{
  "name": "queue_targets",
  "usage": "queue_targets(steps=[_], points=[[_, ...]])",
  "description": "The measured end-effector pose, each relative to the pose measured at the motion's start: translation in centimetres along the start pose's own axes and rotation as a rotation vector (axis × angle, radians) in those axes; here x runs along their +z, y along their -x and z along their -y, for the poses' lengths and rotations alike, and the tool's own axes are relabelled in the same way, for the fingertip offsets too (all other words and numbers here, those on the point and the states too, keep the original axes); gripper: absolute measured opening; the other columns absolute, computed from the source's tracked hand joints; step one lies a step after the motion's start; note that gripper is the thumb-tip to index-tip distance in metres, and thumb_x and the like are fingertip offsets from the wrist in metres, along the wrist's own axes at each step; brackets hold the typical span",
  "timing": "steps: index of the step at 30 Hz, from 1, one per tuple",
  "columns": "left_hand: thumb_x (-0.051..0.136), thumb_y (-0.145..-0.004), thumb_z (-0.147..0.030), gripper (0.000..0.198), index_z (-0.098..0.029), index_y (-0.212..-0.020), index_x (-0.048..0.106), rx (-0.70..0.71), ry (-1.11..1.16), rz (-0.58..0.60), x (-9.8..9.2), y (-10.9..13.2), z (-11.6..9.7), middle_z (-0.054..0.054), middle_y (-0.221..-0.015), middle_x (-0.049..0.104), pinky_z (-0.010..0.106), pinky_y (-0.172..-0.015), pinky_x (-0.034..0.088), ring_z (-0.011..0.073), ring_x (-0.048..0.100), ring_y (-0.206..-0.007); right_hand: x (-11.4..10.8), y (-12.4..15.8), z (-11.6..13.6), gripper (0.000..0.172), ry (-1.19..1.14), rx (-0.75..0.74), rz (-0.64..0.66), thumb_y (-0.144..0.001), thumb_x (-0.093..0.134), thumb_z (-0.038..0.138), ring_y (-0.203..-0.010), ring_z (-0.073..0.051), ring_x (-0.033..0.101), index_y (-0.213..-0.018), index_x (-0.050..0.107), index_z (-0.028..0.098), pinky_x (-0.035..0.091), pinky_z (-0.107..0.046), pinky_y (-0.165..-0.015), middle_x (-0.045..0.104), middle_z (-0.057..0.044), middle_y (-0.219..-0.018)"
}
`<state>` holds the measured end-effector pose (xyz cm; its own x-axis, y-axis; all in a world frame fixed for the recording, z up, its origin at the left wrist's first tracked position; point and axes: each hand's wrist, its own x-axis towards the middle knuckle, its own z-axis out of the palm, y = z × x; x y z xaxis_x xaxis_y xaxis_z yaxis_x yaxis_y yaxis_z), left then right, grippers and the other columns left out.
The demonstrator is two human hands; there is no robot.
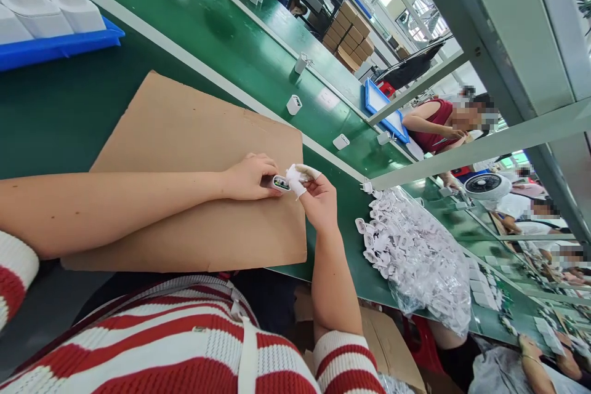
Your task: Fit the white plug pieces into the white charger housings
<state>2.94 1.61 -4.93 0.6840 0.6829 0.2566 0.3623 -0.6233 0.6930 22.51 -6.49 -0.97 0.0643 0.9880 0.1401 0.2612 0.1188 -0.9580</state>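
Over the cardboard sheet (198, 129), my left hand (252, 177) is closed around a white plastic housing (281, 183). The housing's open end faces right and shows a green circuit board inside. My right hand (318, 194) meets that open end, its thumb and fingertips wrapped in white covers. Those fingers are pinched together at the housing's rim. Whether they hold a small white part of their own is hidden by the covers.
A blue tray (92, 40) of white housings stands at far left. White housings (294, 104) sit spaced along the green belt (221, 31). To the right lies a plastic bag heaped with small white parts (410, 246). A metal frame crosses the upper right; co-workers sit beyond.
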Motion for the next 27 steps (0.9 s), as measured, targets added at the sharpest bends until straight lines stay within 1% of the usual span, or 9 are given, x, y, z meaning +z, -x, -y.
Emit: queue_targets(steps=[2, 5, 6, 8, 10, 12, 16, 20, 27], points=[[0.068, -0.082, -0.061, 0.042, -0.022, -0.094, 0.076, -0.001, -0.004, 0.0, 0.0, 0.0, 0.0, 0.008, -0.112, 0.072, 0.046, -0.102, 0.037, 0.0308, 0.06, -0.111, -0.3, -0.1, -0.1, 0.035, 0.04, -0.014, 0.021, -0.084, 0.072, 0.035, -0.089, -0.018, 0.064, -0.117, 0.069, 0.024, 0.055, -0.033, -0.081, 0.07, -0.005, -0.105], [0.069, -0.082, -0.06, 0.041, -0.022, -0.095, 0.076, 0.002, -0.002, 0.004, 0.0, 0.0, 0.1, 0.008, -0.112, 0.072, 0.046, -0.102, 0.037, 0.0308, 0.06, -0.112, -0.5, -0.1, 0.1, 0.021, 0.333, -0.206, -0.081, -0.088, 0.064, 0.026, -0.097, -0.02, 0.06, -0.108, 0.071, 0.024, 0.053, -0.036, -0.088, 0.063, -0.006, -0.105], [0.069, -0.082, -0.06, 0.04, -0.022, -0.095, 0.076, 0.002, 0.0, 0.004, 0.1, 0.0, 0.1, 0.008, -0.112, 0.072, 0.046, -0.101, 0.037, 0.0306, 0.06, -0.112, -0.5, 0.0, 0.2, 0.02, 0.433, -0.27, -0.093, -0.088, 0.062, 0.022, -0.101, -0.021, 0.059, -0.106, 0.071, 0.023, 0.051, -0.037, -0.091, 0.061, -0.007, -0.107], [0.069, -0.082, -0.058, 0.039, -0.022, -0.096, 0.076, 0.004, 0.005, 0.002, 0.1, 0.0, 0.2, 0.007, -0.11, 0.072, 0.046, -0.101, 0.037, 0.0303, 0.061, -0.111, -0.3, 0.0, 0.4, 0.025, 0.576, -0.343, -0.029, -0.086, 0.057, 0.013, -0.106, -0.023, 0.057, -0.106, 0.069, 0.021, 0.05, -0.038, -0.093, 0.059, -0.008, -0.107], [0.07, -0.082, -0.058, 0.038, -0.023, -0.096, 0.076, 0.008, 0.008, -0.002, 0.2, 0.1, 0.4, 0.007, -0.109, 0.072, 0.046, -0.101, 0.037, 0.0302, 0.061, -0.109, 0.1, -0.1, 0.6, 0.03, 0.672, -0.356, 0.068, -0.083, 0.053, 0.007, -0.102, -0.023, 0.057, -0.106, 0.067, 0.02, 0.05, -0.038, -0.089, 0.06, -0.008, -0.102], [0.07, -0.082, -0.057, 0.038, -0.022, -0.096, 0.076, 0.013, 0.014, -0.01, 0.3, 0.1, 0.5, 0.007, -0.109, 0.072, 0.046, -0.101, 0.038, 0.03, 0.061, -0.108, 0.5, -0.1, 0.7, 0.032, 0.758, -0.358, 0.112, -0.081, 0.051, 0.005, -0.097, -0.024, 0.057, -0.105, 0.066, 0.02, 0.048, -0.037, -0.085, 0.06, -0.007, -0.098], [0.07, -0.082, -0.057, 0.036, -0.023, -0.092, 0.076, 0.02, 0.026, -0.018, 0.4, 0.0, 0.6, 0.007, -0.108, 0.073, 0.046, -0.101, 0.038, 0.0298, 0.061, -0.108, 0.8, 0.0, 1.1, 0.033, 0.878, -0.418, 0.084, -0.083, 0.049, 0.004, -0.091, -0.025, 0.054, -0.106, 0.067, 0.019, 0.043, -0.037, -0.082, 0.058, -0.008, -0.094], [0.071, -0.08, -0.059, 0.037, -0.024, -0.09, 0.076, 0.01, 0.024, -0.013, 0.5, -0.1, 0.7, 0.006, -0.106, 0.073, 0.046, -0.099, 0.038, 0.0294, 0.061, -0.107, 0.8, 0.2, 1.3, 0.034, 0.918, -0.455, 0.023, -0.084, 0.049, 0.006, -0.089, -0.024, 0.052, -0.108, 0.068, 0.021, 0.041, -0.038, -0.083, 0.058, -0.008, -0.094], [0.071, -0.081, -0.057, 0.035, -0.024, -0.089, 0.076, 0.025, 0.023, -0.007, 0.6, -0.2, 0.8, 0.006, -0.105, 0.073, 0.044, -0.097, 0.038, 0.0288, 0.061, -0.106, 1.1, -0.1, 1.2, 0.032, 1.006, -0.42, 0.074, -0.077, 0.05, 0.002, -0.088, -0.023, 0.052, -0.096, 0.067, 0.023, 0.038, -0.039, -0.093, 0.055, -0.005, -0.087]])
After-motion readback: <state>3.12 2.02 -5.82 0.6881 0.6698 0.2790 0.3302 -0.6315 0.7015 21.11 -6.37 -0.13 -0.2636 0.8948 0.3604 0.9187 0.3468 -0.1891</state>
